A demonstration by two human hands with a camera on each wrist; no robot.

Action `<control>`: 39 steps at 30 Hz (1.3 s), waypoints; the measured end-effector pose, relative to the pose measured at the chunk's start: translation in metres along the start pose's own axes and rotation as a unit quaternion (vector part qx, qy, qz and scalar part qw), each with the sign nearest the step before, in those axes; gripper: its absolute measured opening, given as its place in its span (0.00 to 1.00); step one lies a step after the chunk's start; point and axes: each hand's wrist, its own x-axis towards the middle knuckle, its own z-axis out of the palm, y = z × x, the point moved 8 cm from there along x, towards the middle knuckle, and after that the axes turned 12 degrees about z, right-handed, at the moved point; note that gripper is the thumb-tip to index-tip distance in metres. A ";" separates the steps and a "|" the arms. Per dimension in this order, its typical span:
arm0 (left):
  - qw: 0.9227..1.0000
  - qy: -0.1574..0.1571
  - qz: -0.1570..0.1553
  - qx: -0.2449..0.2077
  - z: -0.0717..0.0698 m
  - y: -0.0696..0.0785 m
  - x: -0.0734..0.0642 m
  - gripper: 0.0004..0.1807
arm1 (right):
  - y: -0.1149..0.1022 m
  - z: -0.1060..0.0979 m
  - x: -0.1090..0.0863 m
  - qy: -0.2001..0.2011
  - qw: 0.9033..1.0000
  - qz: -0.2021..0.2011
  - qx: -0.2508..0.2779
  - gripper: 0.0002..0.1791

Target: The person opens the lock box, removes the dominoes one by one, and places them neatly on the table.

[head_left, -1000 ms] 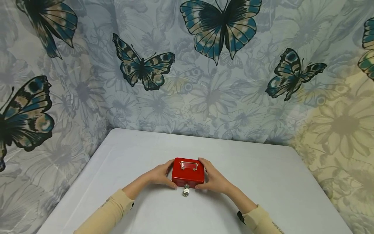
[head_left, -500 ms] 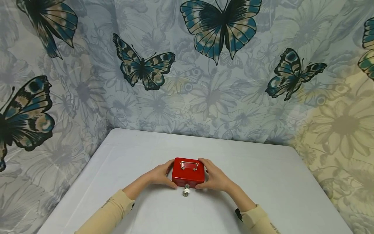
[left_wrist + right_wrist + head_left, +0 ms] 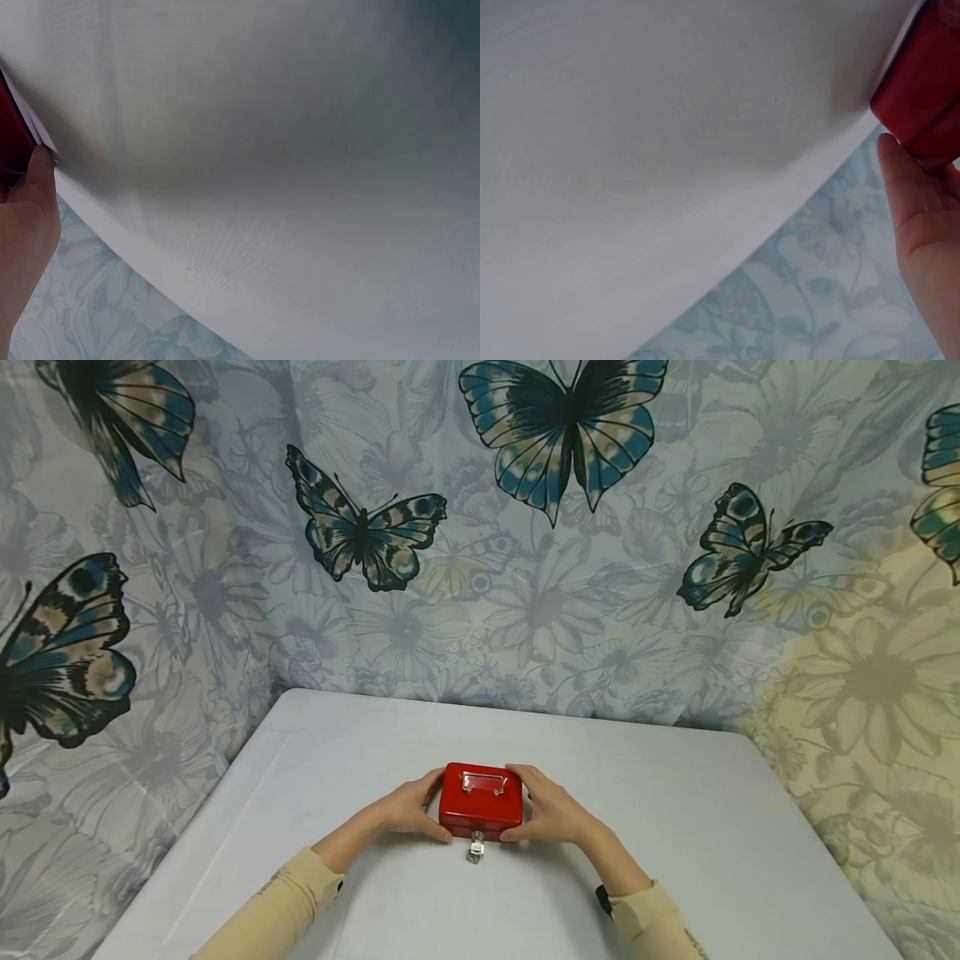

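A small red cash box (image 3: 480, 817) with a folded metal handle on its lid sits on the white table, its lid closed. From its front edge hangs a silver padlock (image 3: 476, 848). My left hand (image 3: 411, 807) grips the box's left side, thumb at the front corner and fingers towards the back. On the opposite side my right hand (image 3: 553, 812) holds it the same way. The left wrist view catches only a sliver of the box (image 3: 10, 135) beside the hand (image 3: 28, 217); the right wrist view has the box (image 3: 922, 90) at its right edge.
The white table (image 3: 360, 735) has rounded far corners. Behind it and at both sides hangs a cloth (image 3: 525, 652) printed with flowers and butterflies. Beige sleeves (image 3: 277, 906) cover both forearms.
My right forearm has swung slightly inward, to the left. The head view has shifted a little. Both hands keep their hold, and the box stays in place on the table.
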 end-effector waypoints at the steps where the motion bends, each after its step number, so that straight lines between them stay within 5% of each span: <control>1: 1.000 0.001 0.001 0.000 0.000 0.001 0.000 0.60 | 0.000 0.000 0.000 0.000 1.000 -0.001 0.002 0.54; 10: 1.000 0.005 0.017 0.008 -0.003 0.001 0.000 0.61 | 0.004 -0.003 0.008 -0.019 1.000 0.014 0.010 0.54; 22: 0.999 0.008 0.028 0.011 -0.005 0.005 -0.002 0.59 | 0.025 0.000 0.017 -0.057 0.982 0.089 0.155 0.49; 30: 0.999 0.014 0.032 0.007 -0.003 0.004 -0.002 0.58 | 0.029 -0.005 0.020 -0.041 0.976 0.120 0.175 0.41; 39: 1.000 0.009 0.029 0.002 -0.001 0.005 -0.002 0.59 | 0.033 -0.005 0.028 -0.032 0.946 0.189 0.262 0.39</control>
